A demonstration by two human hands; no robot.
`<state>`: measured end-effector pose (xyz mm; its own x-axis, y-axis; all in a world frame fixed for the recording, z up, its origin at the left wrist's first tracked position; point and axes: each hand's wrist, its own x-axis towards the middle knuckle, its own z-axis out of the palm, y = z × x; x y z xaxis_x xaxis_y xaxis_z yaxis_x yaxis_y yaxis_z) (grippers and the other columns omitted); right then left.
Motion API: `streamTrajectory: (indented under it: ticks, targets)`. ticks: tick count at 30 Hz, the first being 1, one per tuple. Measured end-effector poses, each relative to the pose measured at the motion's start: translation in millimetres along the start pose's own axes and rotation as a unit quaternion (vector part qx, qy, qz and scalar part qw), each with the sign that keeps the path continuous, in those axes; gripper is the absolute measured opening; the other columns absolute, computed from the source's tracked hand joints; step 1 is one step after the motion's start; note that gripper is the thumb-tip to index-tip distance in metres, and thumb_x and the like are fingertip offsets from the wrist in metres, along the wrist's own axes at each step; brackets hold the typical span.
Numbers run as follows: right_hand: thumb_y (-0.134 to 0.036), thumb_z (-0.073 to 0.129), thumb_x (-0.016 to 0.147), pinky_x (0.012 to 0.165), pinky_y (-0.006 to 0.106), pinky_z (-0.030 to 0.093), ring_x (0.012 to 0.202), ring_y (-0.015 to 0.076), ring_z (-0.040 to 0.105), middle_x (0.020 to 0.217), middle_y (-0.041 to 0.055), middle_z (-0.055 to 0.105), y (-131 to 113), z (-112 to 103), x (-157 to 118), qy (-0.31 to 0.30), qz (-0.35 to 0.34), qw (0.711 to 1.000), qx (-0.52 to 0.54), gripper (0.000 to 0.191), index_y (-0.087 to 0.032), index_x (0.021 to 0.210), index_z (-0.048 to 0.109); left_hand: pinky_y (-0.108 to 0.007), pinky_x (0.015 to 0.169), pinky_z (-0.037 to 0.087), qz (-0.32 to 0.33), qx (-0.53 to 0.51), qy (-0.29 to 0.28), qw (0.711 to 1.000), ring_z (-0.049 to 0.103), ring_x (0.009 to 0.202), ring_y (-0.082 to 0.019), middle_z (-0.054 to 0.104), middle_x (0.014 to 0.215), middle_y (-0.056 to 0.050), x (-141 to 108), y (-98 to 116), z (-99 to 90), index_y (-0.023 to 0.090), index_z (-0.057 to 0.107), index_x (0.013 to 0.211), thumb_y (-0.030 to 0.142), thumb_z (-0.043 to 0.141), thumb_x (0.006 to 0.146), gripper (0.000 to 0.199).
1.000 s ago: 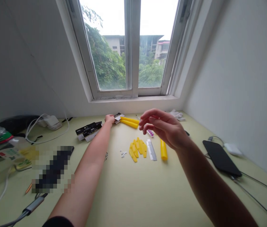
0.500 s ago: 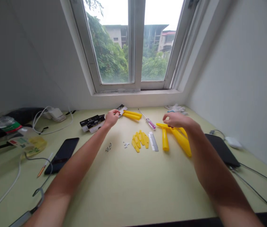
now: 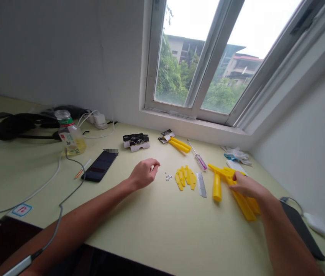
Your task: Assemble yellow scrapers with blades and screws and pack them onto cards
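Observation:
My left hand (image 3: 144,174) hangs over the pale green desk (image 3: 151,230) with curled fingers, just left of a small cluster of white nuts (image 3: 168,176). Whether it holds anything small is hidden. My right hand (image 3: 244,186) lies across a pile of long yellow plastic pieces (image 3: 244,203), its fingers over them. Left of it stand a yellow plastic cylinder (image 3: 217,188), a metal strip (image 3: 201,184) and flat yellow plastic parts (image 3: 184,178). Farther back lie a pink-handled screwdriver (image 3: 198,158) and two yellow bars (image 3: 179,145).
Black-and-white packages (image 3: 136,141) stand near the wall. To the left are a black phone (image 3: 99,166), a pencil (image 3: 82,168), a drink bottle (image 3: 70,134) and cables (image 3: 30,188). A dark tablet (image 3: 300,230) lies at the right, and the desk's front edge (image 3: 93,241) runs below.
The view has swung and tilted, showing more of the desk's left side. My left hand has come back from the packages toward the nuts. My right hand stays on the yellow pieces.

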<state>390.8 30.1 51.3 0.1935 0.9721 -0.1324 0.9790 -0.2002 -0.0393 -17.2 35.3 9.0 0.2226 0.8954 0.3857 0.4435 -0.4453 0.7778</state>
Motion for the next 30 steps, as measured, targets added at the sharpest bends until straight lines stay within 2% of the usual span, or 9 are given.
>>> streamTrajectory:
  ticks: [4, 8, 11, 14, 16, 19, 22, 24, 30]
  targets:
    - [-0.032, 0.056, 0.077, 0.064, 0.032, 0.046, 0.074, 0.0233, 0.064, 0.087, 0.0105, 0.067, -2.1, -12.9, -8.8, -0.011, -0.004, 0.999, 0.031, 0.028, -0.02, 0.101, 0.049, -0.031, 0.067, 0.043, -0.034, -0.097, 0.023, 0.994, 0.05, 0.063, -0.017, 0.066, 0.079, -0.005, -9.9, 7.2, 3.0, 0.022, 0.072, 0.084, 0.03, 0.059, 0.081, 0.015]
    - [-0.045, 0.049, 0.085, 0.062, 0.03, 0.044, 0.067, 0.02, 0.06, 0.08, 0.0055, 0.064, -66.4, -32.8, -43.4, 0.0, -0.134, 0.983, 0.124, 0.04, -0.021, 0.115, 0.038, -0.031, 0.066, 0.045, -0.073, -0.251, -0.097, 0.96, 0.057, 0.081, -0.021, 0.066, 0.099, -0.01, -20.0, 29.2, 15.0, 0.021, 0.069, 0.109, 0.042, 0.055, 0.087, 0.034]
    - [-0.047, 0.048, 0.087, 0.057, 0.028, 0.042, 0.066, 0.0176, 0.058, 0.079, 0.0032, 0.064, -139.0, -35.2, -72.6, -0.02, -0.238, 0.95, 0.203, 0.032, -0.023, 0.107, 0.04, -0.037, 0.075, 0.05, -0.116, -0.429, -0.226, 0.867, 0.058, 0.101, -0.025, 0.059, 0.12, -0.012, -25.7, 46.5, 26.5, 0.027, 0.048, 0.135, 0.052, 0.047, 0.091, 0.051]
    - [-0.046, 0.05, 0.087, 0.055, 0.027, 0.041, 0.065, 0.0165, 0.057, 0.078, 0.0016, 0.063, -181.9, -34.4, -78.8, -0.042, -0.304, 0.923, 0.23, 0.025, -0.023, 0.098, 0.045, -0.043, 0.082, 0.05, -0.177, -0.552, -0.264, 0.771, 0.062, 0.094, -0.024, 0.06, 0.108, -0.011, -26.8, 50.6, 32.8, 0.024, 0.051, 0.125, 0.058, 0.037, 0.092, 0.049]
    - [-0.046, 0.049, 0.088, 0.058, 0.028, 0.044, 0.068, 0.0164, 0.058, 0.079, 0.0019, 0.064, -179.1, -35.1, -67.1, -0.068, -0.347, 0.907, 0.227, 0.024, -0.022, 0.091, 0.05, -0.041, 0.075, 0.051, -0.201, -0.577, -0.24, 0.754, 0.061, 0.07, -0.017, 0.06, 0.089, -0.005, -25.7, 44.8, 32.8, 0.023, 0.051, 0.117, 0.053, 0.041, 0.092, 0.041]
    - [-0.047, 0.054, 0.085, 0.074, 0.032, 0.048, 0.084, 0.0194, 0.061, 0.093, 0.0053, 0.065, -139.8, -34.1, -35.0, -0.099, -0.352, 0.913, 0.182, 0.027, -0.021, 0.091, 0.056, -0.033, 0.057, 0.051, -0.224, -0.574, -0.193, 0.763, 0.05, 0.049, -0.011, 0.052, 0.074, 0.002, -25.5, 33.4, 30.1, 0.027, 0.046, 0.118, 0.044, 0.048, 0.09, 0.033]
    - [-0.042, 0.071, 0.066, 0.083, 0.034, 0.047, 0.098, 0.0251, 0.06, 0.11, 0.0098, 0.063, -97.4, -23.3, -2.0, -0.124, -0.232, 0.961, 0.078, 0.045, -0.02, 0.104, 0.059, -0.031, 0.05, 0.051, -0.237, -0.568, -0.182, 0.766, 0.051, 0.049, -0.012, 0.051, 0.076, 0.002, -28.1, 29.8, 29.3, 0.029, 0.044, 0.118, 0.046, 0.048, 0.09, 0.033]
    - [-0.041, 0.075, 0.059, 0.082, 0.034, 0.048, 0.1, 0.026, 0.06, 0.116, 0.0103, 0.06, -82.6, -11.0, 13.3, -0.162, -0.181, 0.969, 0.047, 0.061, -0.021, 0.114, 0.057, -0.032, 0.051, 0.052, -0.236, -0.569, -0.184, 0.766, 0.052, 0.05, -0.012, 0.052, 0.077, 0.001, -30.1, 31.6, 30.5, 0.029, 0.043, 0.118, 0.045, 0.048, 0.09, 0.033]
    - [-0.048, 0.081, 0.046, 0.079, 0.035, 0.046, 0.103, 0.0299, 0.059, 0.117, 0.0107, 0.06, -77.8, 16.6, 34.3, -0.184, -0.129, 0.974, 0.014, 0.077, -0.022, 0.114, 0.057, -0.032, 0.051, 0.052, -0.243, -0.553, -0.199, 0.772, 0.051, 0.05, -0.012, 0.052, 0.076, 0.001, -33.4, 35.5, 32.8, 0.028, 0.041, 0.123, 0.043, 0.046, 0.091, 0.035]
